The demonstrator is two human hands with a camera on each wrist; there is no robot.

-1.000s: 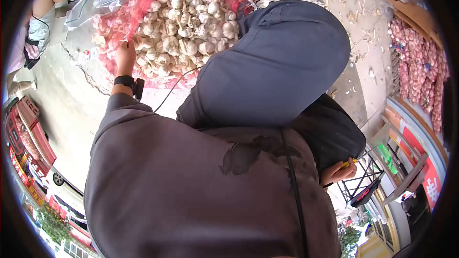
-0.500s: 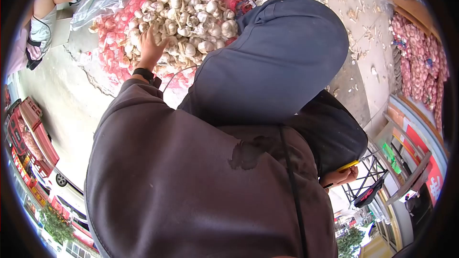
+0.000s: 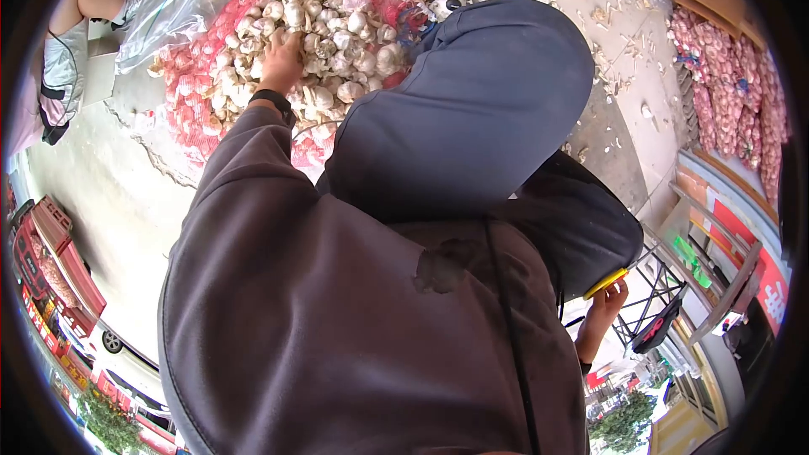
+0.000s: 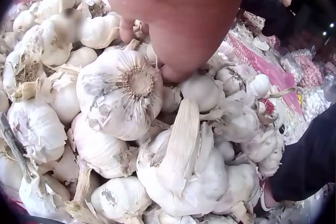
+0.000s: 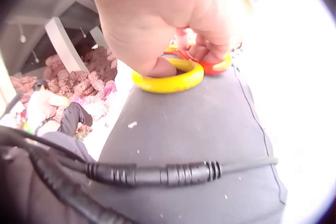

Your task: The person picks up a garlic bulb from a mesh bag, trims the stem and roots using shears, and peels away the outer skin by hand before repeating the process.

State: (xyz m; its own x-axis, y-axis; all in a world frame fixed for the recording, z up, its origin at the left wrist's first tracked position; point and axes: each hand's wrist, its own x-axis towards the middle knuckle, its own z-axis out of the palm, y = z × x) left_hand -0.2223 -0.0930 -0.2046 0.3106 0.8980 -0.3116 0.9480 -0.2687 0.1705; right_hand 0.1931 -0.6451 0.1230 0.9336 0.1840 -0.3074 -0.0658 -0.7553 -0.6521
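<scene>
Left hand and garlic heap, with a tool held apart. The left hand point(image 3: 283, 61) had shifted from the red net point(image 3: 190, 101) at the heap's edge to a place farther in, among the garlic bulbs point(image 3: 362, 42), where its fingers reached down between them. The net lay around the exposed bulbs. In the left wrist view, a large bulb point(image 4: 105, 95) showed its root disc just beside the thumb; the fingertips were partly hidden, so whether they had closed on any bulb could not be told. The right hand point(image 3: 602, 312), its wrist now more exposed beyond the garment, held a pair of scissors by its yellow loop point(image 5: 168, 84) and red loop point(image 5: 216, 68), the thumb within the yellow one; the blades were not seen. The shift put the left hand in reach of bulbs, while the scissors lay against the dark trouser leg point(image 3: 573, 227), well apart from the heap.
</scene>
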